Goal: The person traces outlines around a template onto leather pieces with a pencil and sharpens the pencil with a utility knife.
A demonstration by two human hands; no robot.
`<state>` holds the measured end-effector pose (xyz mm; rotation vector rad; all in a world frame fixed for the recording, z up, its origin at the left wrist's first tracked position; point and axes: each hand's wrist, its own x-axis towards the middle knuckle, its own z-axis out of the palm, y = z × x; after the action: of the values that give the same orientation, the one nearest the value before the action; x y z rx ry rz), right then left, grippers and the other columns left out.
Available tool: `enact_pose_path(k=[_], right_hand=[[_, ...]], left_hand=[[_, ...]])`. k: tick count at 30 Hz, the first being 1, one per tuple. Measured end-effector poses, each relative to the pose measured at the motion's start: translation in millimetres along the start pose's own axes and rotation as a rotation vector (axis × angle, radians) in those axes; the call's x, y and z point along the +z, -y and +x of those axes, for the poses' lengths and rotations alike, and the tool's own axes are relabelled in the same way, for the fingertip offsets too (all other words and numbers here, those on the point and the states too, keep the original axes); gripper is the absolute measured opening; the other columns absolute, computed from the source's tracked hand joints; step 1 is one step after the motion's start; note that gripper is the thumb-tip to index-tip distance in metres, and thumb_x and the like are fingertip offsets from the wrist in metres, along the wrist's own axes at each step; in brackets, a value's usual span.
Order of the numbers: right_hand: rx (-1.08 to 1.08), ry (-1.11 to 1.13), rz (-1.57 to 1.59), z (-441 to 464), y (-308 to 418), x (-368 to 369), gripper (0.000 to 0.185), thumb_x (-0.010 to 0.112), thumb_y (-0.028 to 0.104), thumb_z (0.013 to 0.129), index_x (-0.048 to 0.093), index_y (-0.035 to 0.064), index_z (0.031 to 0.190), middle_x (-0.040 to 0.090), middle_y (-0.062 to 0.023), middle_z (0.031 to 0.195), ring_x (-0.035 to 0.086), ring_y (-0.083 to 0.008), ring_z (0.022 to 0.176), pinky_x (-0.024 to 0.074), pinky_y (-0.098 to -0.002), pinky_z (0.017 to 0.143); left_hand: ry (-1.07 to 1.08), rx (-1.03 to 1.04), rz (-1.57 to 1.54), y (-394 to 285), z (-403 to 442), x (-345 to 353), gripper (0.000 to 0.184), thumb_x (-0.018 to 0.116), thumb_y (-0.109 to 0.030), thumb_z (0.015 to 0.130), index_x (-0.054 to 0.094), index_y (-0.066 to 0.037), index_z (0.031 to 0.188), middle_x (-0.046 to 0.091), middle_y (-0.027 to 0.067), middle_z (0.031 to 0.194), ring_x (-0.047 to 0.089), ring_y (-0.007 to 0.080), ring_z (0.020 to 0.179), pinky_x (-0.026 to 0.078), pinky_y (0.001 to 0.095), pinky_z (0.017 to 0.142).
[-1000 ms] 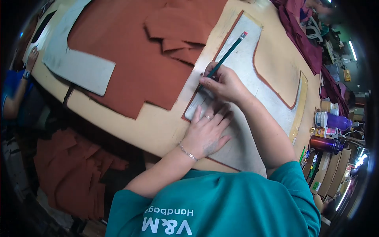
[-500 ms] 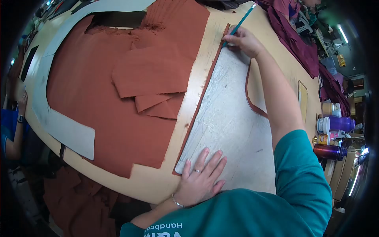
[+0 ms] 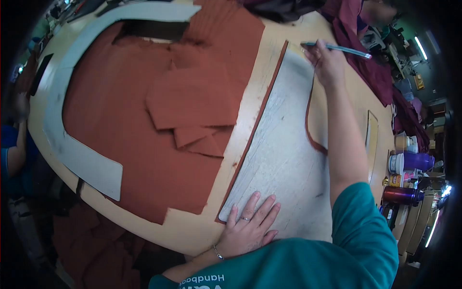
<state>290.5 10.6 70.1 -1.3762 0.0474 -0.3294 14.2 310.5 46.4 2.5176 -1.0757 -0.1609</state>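
A large pale grey pattern template lies on rust-brown fabric, which shows as a narrow strip along its left and curved right edges. Flat on the template's near left corner rests my left hand, fingers spread. My right hand grips a teal pencil just beyond the template's far end. The pencil lies nearly level, one end by my fingertips and the other out to the right.
Left of the template are a big rust-brown fabric sheet, folded fabric pieces and a curved pale template. Maroon cloth hangs along the right table edge, near tubs and a purple container. Another person's arm is at far left.
My right hand has shifted right from the template's far left edge, and the pencil has swung from steep to nearly level. My left hand stays on the template. The view has shifted slightly.
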Motion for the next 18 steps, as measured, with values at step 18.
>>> enact_pose_path(k=[18], right_hand=[[0.691,-0.083,0.668,-277,39,71,0.03,0.055,0.036,0.085,0.055,0.0089,0.073,0.058,-0.0006,0.067,0.057,-0.0102,0.064,0.0436,-0.0189,0.049]], left_hand=[[-0.293,0.025,-0.492,11,-2,1,0.028,0.059,-0.021,0.08,0.058,-0.004,0.102,0.053,0.0105,0.111,0.047,0.0274,0.11,0.036,0.0435,0.09]])
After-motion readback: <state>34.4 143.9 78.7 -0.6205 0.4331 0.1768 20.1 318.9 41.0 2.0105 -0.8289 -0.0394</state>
